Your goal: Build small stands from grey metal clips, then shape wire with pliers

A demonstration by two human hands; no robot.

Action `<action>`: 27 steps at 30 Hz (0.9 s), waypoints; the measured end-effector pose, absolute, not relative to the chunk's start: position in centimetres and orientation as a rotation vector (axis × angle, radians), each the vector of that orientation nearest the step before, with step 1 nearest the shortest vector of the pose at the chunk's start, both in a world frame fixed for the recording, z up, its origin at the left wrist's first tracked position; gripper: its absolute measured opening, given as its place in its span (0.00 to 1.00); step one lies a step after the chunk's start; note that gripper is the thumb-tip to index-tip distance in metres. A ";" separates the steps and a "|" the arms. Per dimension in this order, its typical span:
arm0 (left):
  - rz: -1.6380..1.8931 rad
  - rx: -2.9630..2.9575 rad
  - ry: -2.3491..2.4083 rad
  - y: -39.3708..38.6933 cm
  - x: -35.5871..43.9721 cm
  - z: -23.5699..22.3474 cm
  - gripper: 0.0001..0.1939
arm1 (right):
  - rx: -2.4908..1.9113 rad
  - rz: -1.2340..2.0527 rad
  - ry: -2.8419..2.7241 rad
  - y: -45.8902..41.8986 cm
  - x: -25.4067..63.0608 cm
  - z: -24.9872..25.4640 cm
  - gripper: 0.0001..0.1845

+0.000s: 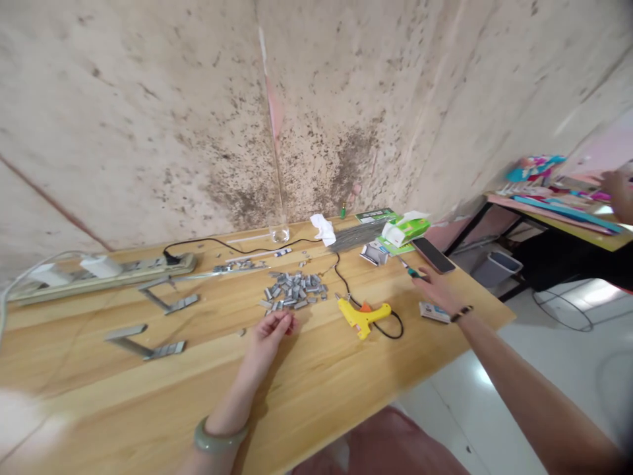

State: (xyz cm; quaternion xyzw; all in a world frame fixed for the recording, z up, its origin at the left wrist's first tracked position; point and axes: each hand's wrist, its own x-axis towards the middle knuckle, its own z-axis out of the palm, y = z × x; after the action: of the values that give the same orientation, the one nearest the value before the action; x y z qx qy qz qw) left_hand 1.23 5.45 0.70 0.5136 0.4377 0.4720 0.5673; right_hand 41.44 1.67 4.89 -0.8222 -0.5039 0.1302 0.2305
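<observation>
My left hand (pixel 270 335) is closed in a pinch just in front of a pile of small grey strip-like pieces (pixel 297 289); whatever sits between its fingertips is too small to make out. Over at the right, the fingers of my right hand (pixel 438 290) close around the handle of a slim tool with a green and black grip (pixel 412 271). Between both hands a yellow glue gun (pixel 363 315) lies on its side with its black cord looped. Two bent grey frames, one farther back (pixel 168 297) and one nearer (pixel 146 343), stand on the left.
A power strip (pixel 138 269) with white plugs runs along the wall. Behind the pile are a clear cup (pixel 279 232), a crumpled tissue (pixel 323 229) and a bundle of grey strips (pixel 356 234). A phone (pixel 434 254) and small box (pixel 434 312) flank my right hand. Another person's hand (pixel 618 191) shows far right.
</observation>
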 end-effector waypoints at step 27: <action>0.624 1.146 0.605 3.0 1.3 2.4 0.11 | -1.189 1.753 -1.295 -5.7 23.4 4.7 0.18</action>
State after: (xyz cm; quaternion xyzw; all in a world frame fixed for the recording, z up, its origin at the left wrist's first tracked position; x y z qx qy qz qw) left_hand 1.29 2.97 2.40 0.5249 0.2771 0.2860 0.7523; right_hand 23.36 -5.69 4.71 -0.4533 -0.4934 0.6682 0.3234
